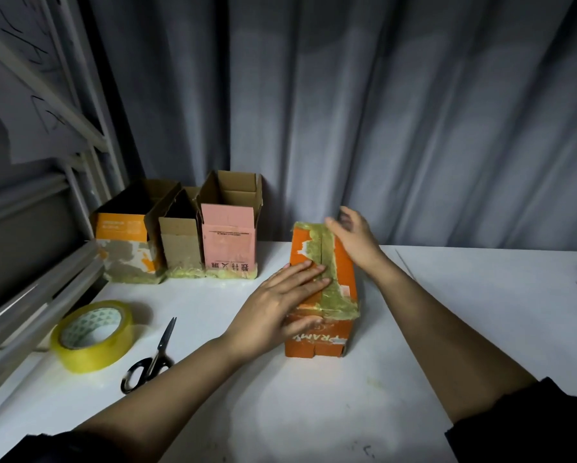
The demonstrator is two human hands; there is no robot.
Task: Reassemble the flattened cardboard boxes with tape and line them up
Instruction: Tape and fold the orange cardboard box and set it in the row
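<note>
we see tape roll (91, 335) and scissors (151, 360) on worktop (464, 329) at left, three open boxes (177, 235) lined up behind. our left hand (280, 304) presses flat, fingers straight, on taped orange box (324, 289) mid-worktop. our right hand (355, 237) rests open on its far end, gripping nothing.

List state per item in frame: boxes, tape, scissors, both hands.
Orange cardboard box: upside down, bottom seam taped.
Three cardboard boxes in back row: upright, tops open.
Yellow tape roll: flat on table.
Black-handled scissors: closed, lying flat.
Left hand: flat, pressing tape.
Right hand: open, on box's far end.
</note>
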